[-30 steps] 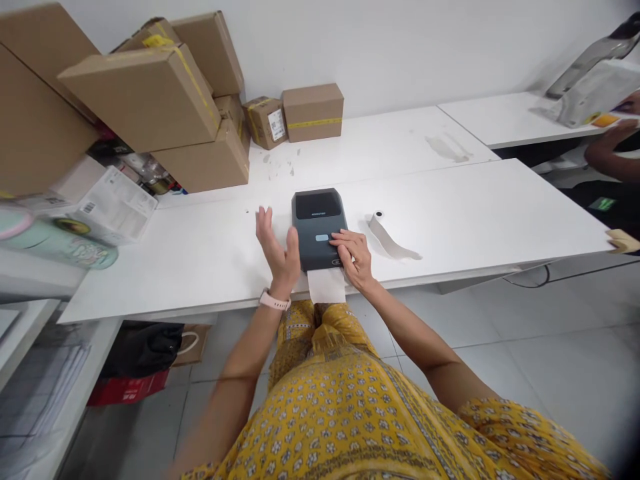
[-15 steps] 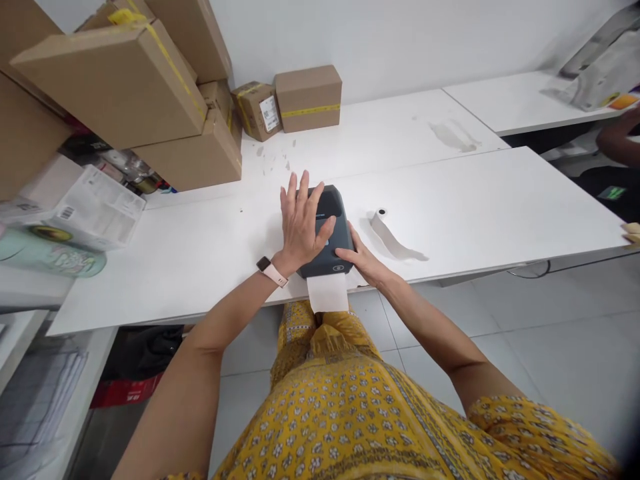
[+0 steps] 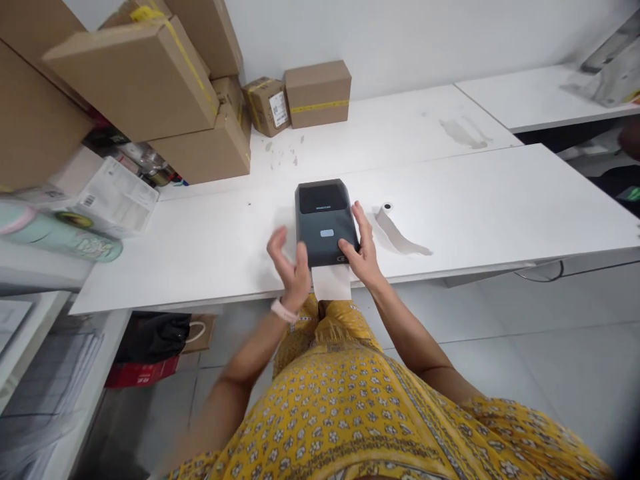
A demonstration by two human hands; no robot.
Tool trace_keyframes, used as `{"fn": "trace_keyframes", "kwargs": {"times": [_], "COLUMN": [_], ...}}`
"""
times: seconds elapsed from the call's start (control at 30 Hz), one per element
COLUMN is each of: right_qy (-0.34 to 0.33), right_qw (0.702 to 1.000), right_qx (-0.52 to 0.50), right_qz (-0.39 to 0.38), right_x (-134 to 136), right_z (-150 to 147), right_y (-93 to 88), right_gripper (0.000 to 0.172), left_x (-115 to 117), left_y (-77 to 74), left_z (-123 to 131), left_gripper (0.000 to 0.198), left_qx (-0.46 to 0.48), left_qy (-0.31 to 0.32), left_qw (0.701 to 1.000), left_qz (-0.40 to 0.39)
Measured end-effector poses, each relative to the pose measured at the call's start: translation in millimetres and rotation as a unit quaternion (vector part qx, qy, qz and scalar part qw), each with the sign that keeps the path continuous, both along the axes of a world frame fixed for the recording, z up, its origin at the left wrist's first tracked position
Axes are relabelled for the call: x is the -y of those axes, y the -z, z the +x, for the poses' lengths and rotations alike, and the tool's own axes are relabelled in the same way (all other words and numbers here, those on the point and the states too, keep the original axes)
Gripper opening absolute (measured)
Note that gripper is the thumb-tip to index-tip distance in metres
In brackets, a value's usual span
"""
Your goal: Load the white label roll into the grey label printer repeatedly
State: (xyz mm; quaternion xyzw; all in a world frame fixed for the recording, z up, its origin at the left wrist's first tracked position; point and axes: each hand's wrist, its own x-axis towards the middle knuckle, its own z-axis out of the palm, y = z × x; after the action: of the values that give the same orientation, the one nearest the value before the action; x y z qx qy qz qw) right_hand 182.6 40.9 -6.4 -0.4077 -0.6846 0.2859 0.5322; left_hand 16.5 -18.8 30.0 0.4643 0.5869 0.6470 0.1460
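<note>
A dark grey label printer [image 3: 320,227] with a pale button on its lid stands near the table's front edge. From its front hangs a white strip of paper [image 3: 332,283], reaching past the edge. My left hand [image 3: 291,270] is open beside the printer's front left corner, slightly blurred, with nothing in it. Against the printer's right side lies my right hand [image 3: 366,253], its thumb on top of the front corner and its fingers along the side. Right of that, a small paper roll [image 3: 387,208] stands with its tail unrolled across the table.
Cardboard boxes [image 3: 135,80] are stacked at the left, with two smaller ones, including a taped box [image 3: 320,93], by the wall. A mint green bottle [image 3: 60,230] lies at the far left beside a white box [image 3: 117,197]. The white table [image 3: 480,207] extends right.
My left hand has come off the printer's lid and moved down toward me, uncovering the lid and button. My right hand stays at the printer's right side, its fingers now higher.
</note>
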Motion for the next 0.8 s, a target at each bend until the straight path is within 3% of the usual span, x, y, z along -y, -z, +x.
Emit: {"fn": "trace_keyframes", "kwargs": {"times": [0.07,0.17,0.27,0.4,0.5,0.63,0.8], "right_qy": [-0.020,-0.055,-0.053,-0.052,-0.043,-0.025,-0.017], "right_qw": [0.998,0.993,0.993,0.993,0.993,0.989,0.977], "right_qx": [0.038,0.073,0.075,0.068,0.078,0.111,0.181], "right_qz": [0.051,0.073,0.075,0.080,0.080,0.093,0.111], "right_x": [3.4,3.6,2.3,2.5,2.9,3.6,4.2], "right_z": [-0.2,1.1,2.2,1.9,0.7,-0.2,3.2], "right_y": [-11.1,-17.9,-17.3,-16.7,-18.1,-19.5,-24.4], "right_gripper": [0.056,0.046,0.045,0.042,0.038,0.037,0.035], "left_x": [39.1,69.6,66.7,54.7,56.0,60.6,61.4], "left_y": [26.7,49.6,46.6,30.5,28.3,39.1,40.1], "left_z": [0.9,0.0,0.2,3.3,4.2,4.5,0.0], "left_gripper": [0.045,0.045,0.045,0.042,0.041,0.046,0.034], "left_qx": [0.091,0.202,0.286,0.374,0.376,0.338,0.176], "left_qy": [-0.011,0.115,0.209,0.249,0.242,0.220,0.152], "left_qw": [0.992,0.940,0.881,0.843,0.846,0.868,0.943], "left_qz": [-0.091,-0.249,-0.313,-0.297,-0.289,-0.291,-0.239]}}
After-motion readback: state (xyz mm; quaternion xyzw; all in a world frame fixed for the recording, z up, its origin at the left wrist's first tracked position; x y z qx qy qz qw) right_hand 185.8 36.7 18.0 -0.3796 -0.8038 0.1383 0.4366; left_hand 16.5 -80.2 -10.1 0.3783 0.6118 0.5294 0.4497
